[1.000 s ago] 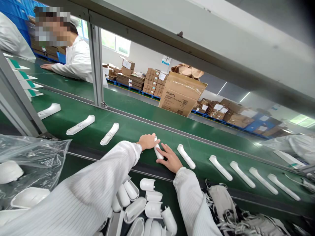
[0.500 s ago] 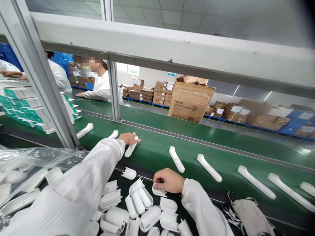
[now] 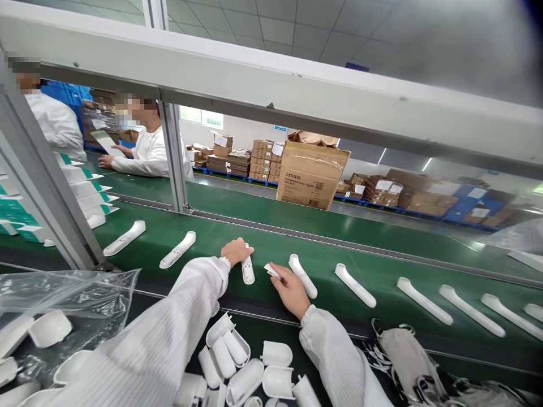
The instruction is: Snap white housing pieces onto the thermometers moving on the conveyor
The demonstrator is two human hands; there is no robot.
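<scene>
My left hand [image 3: 237, 251] is closed round the upper end of a white bent plastic housing [image 3: 248, 272], which lies on the green conveyor belt [image 3: 267, 237] with its open, detailed face up. Just right of it, my right hand [image 3: 292, 288] pinches a small white plastic cover [image 3: 272, 271] above the belt, apart from the housing. Below my hands lies a pile of loose white plastic covers [image 3: 278, 353] on a dark surface. Two similar open housings, one of them a white housing [image 3: 178, 250], lie to the left.
Several smooth white housings [image 3: 355, 285] lie along the belt to the right. A clear plastic bag [image 3: 106, 299] of white parts stands at left. Grey cloth [image 3: 411, 362] lies at lower right. A metal post [image 3: 55, 186] and crossbeam frame the belt. Co-workers in white sit beyond.
My right hand has lifted a cover from the pile to the belt, towards the left hand. The housing under my left hand has shifted right and turned more upright in view.
</scene>
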